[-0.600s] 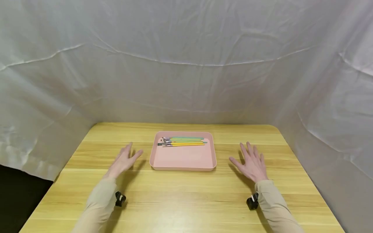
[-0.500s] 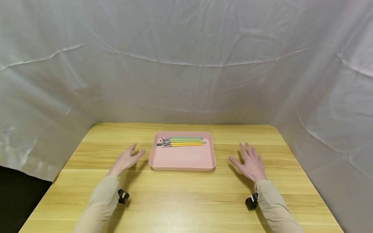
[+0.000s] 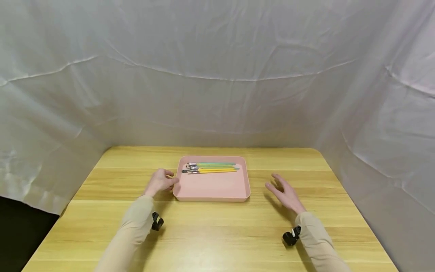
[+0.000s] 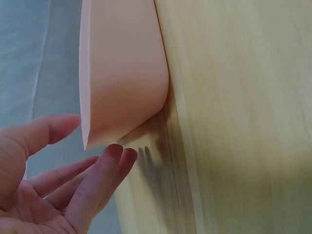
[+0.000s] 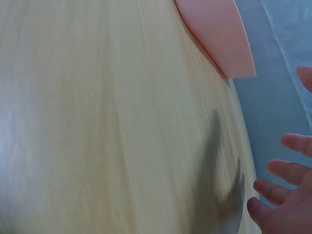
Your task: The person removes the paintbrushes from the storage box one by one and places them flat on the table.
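Observation:
A shallow pink tray [image 3: 212, 190] sits on the wooden table, with several paintbrushes [image 3: 214, 168] lying side by side across its back half. At the tray's left side is my left hand [image 3: 161, 182]. Its thumb tip [image 4: 68, 126] is right at the rim in the left wrist view, while the fingers spread below, near the tray's corner. My right hand [image 3: 286, 195] hovers over the table to the right of the tray, a gap between them. In the right wrist view its fingers [image 5: 287, 171] are spread and hold nothing.
The wooden table [image 3: 217, 234] extends in front of the tray and to both sides. A grey cloth [image 3: 217, 105] hangs behind the table and along its sides. Each wrist carries a small black camera [image 3: 157, 221].
My left hand has moved right, up to the tray's left rim. The right hand has turned slightly inward, its fingers drawn closer together. The tray stays in place on the table.

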